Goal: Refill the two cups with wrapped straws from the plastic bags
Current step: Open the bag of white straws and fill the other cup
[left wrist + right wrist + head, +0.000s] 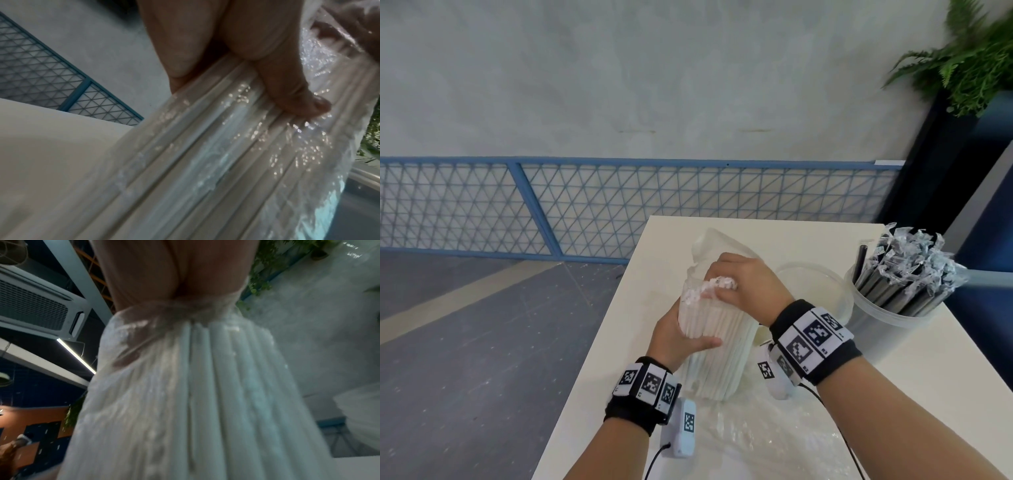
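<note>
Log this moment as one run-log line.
left hand grips bag of white straws | right hand pulls straw tops | black-straw cup full | second cup empty

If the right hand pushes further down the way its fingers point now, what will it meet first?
The right hand already grips the tops of the white wrapped straws in the plastic bag; further down it would likely only press deeper among them.
</note>
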Tool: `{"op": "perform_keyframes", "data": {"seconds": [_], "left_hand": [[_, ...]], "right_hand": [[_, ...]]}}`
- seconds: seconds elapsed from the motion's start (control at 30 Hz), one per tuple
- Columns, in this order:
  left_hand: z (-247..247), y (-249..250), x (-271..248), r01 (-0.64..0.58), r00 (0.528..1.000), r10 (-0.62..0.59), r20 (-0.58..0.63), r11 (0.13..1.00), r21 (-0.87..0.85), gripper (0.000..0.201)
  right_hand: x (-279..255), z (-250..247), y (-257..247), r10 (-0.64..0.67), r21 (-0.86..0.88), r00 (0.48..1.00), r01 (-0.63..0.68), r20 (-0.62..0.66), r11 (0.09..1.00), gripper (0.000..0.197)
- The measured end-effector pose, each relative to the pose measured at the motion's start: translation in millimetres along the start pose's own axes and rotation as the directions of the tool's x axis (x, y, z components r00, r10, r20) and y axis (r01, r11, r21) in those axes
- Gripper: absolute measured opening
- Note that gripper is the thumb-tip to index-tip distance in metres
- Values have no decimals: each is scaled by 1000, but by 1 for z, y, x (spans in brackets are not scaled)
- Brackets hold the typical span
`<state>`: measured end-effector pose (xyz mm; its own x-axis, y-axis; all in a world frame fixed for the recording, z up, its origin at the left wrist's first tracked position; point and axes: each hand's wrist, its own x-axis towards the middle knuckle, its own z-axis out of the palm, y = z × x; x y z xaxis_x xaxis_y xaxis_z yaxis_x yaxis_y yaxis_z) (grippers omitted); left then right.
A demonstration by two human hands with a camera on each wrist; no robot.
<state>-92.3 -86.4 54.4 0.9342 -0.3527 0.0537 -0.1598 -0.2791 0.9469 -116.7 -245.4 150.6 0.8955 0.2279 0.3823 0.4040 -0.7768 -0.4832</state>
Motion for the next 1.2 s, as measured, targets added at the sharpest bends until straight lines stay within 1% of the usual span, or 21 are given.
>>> {"op": "perform_keyframes", "data": {"seconds": [0.1, 0.23, 0.3, 0.33, 0.4, 0.43, 0.47, 0.53, 0.6, 0.67, 0.77, 0.83, 0.9, 1.03, 1.13, 1.2], "left_hand": [[0, 0, 0, -8, 1000, 8, 0, 1000, 4, 68], [3, 1, -1, 9, 1000, -9, -1, 1000, -25, 60], [4, 2, -2, 11, 1000, -13, -21, 999, -52, 57], [5, 2, -3, 12, 999, -14, -36, 998, -66, 57], [6, 3, -4, 5, 998, -9, -69, 997, -71, 58], [6, 5, -5, -4, 997, -1, -79, 998, -67, 59], [6, 8, -5, -13, 996, 8, -84, 998, -61, 59], [6, 13, -6, -29, 996, 26, -81, 999, -32, 62], [6, 17, -8, -40, 997, 40, -61, 999, 5, 66], [5, 21, -8, -51, 998, 52, -35, 998, 23, 70], [3, 23, -6, -63, 998, 63, -9, 998, 32, 76], [2, 21, -5, -58, 998, 58, 6, 998, 25, 75], [1, 18, -4, -48, 999, 48, 10, 999, 8, 70], [3, 12, -2, -42, 999, 42, -17, 999, -26, 63], [4, 9, 0, -29, 999, 27, -43, 999, -45, 59], [4, 7, 1, -26, 998, 24, -55, 999, -44, 60]], "right_hand": [[7, -17, -3, 43, 97, 994, -34, -96, 995, 14], [14, -45, -7, 72, 153, 974, -39, -214, 987, 13], [10, -43, -10, 158, 238, 947, -91, -280, 967, 21], [6, -36, -11, 227, 293, 927, -137, -298, 946, 31], [-3, -16, -14, 370, 413, 888, -239, -273, 878, 55], [-8, -6, -16, 425, 456, 870, -281, -251, 844, 62], [-12, 2, -17, 466, 485, 853, -312, -236, 817, 63], [-14, 13, -19, 532, 550, 821, -351, -209, 758, 57], [-9, 18, -19, 572, 617, 801, -364, -175, 698, 45], [-3, 21, -17, 588, 643, 792, -367, -162, 672, 36], [0, 26, -16, 563, 609, 804, -353, -191, 710, 29], [0, 26, -16, 549, 601, 808, -335, -213, 726, 27], [1, 22, -17, 545, 631, 807, -306, -225, 713, 25], [11, -3, -18, 546, 681, 792, -242, -273, 691, 32], [16, -25, -19, 537, 729, 780, -159, -320, 666, 34], [17, -28, -20, 543, 763, 783, -141, -303, 630, 34]]}}
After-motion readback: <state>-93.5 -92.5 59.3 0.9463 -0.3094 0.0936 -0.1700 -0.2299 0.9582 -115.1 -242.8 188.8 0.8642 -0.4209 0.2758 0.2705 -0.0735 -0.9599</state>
